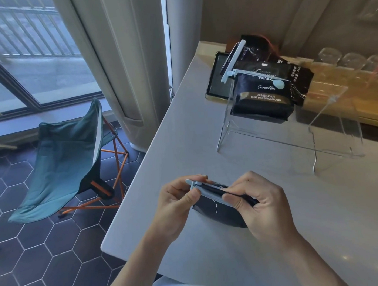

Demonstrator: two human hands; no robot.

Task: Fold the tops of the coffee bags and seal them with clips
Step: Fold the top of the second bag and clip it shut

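Observation:
A dark coffee bag (218, 216) rests on the pale counter (183, 143) near its front edge, with a light blue clip (208, 191) lying along its folded top. My left hand (176, 206) pinches the clip's hinge end. My right hand (259, 202) presses fingers over the clip's other end and the bag top. Farther back, two more dark coffee bags stand on a clear acrylic stand (294, 136). The front bag (261, 94) carries a light clip (261, 76) across its top. The rear bag (257, 50) has a white clip (234, 60) on its left edge.
A tablet (216, 79) leans behind the stand. Upturned glasses (351, 61) line a wooden tray (336, 103) at the back right. Left of the counter, a teal folding chair (67, 154) stands on the hexagon-tiled floor beside a tall white unit (116, 58).

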